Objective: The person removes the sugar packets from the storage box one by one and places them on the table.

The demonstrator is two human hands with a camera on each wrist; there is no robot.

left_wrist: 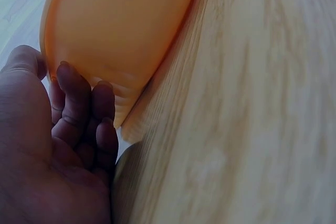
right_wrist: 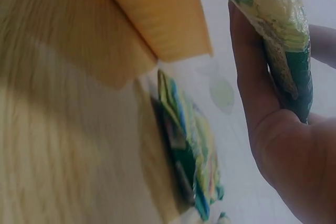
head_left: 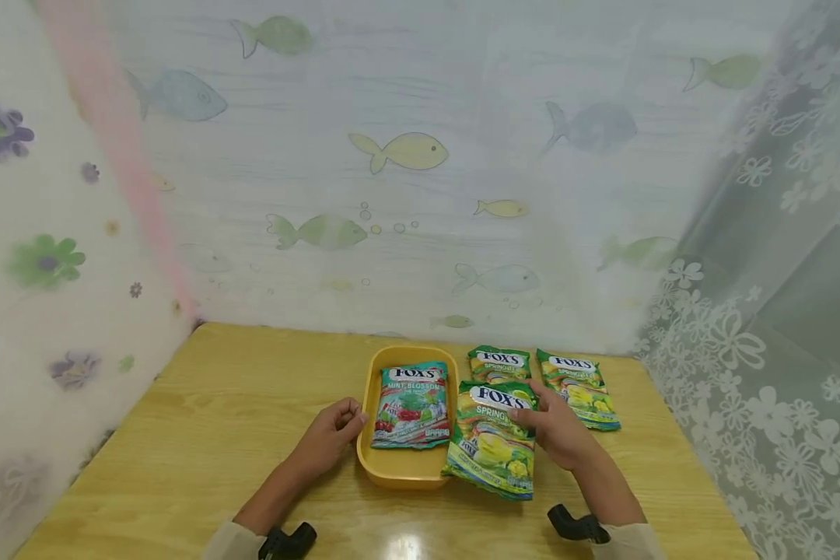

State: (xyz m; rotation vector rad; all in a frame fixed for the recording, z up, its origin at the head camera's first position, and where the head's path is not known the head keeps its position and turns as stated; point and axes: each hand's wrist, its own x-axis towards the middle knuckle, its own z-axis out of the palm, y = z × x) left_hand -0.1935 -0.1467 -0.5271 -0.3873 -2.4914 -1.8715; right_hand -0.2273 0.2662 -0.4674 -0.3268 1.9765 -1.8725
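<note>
A yellow tray (head_left: 400,469) lies on the wooden table (head_left: 217,435) with a teal and red Fox's Mint Blossom packet (head_left: 411,404) flat inside it. My left hand (head_left: 336,432) holds the tray's left side. In the left wrist view its curled fingers (left_wrist: 79,108) press the tray's outer wall (left_wrist: 115,30), with the thumb at the rim. My right hand (head_left: 535,416) grips a green Fox's packet (head_left: 493,443) by its right edge. That packet overlaps the tray's right rim. From the right wrist view, the held packet (right_wrist: 273,14) is lifted above the tray's corner (right_wrist: 157,19).
Two more green Fox's packets (head_left: 500,364) (head_left: 579,387) lie on the table behind my right hand; one such packet (right_wrist: 191,150) shows in the right wrist view. Fish-patterned sheets wall in the back and left, and a lace curtain (head_left: 763,350) hangs on the right.
</note>
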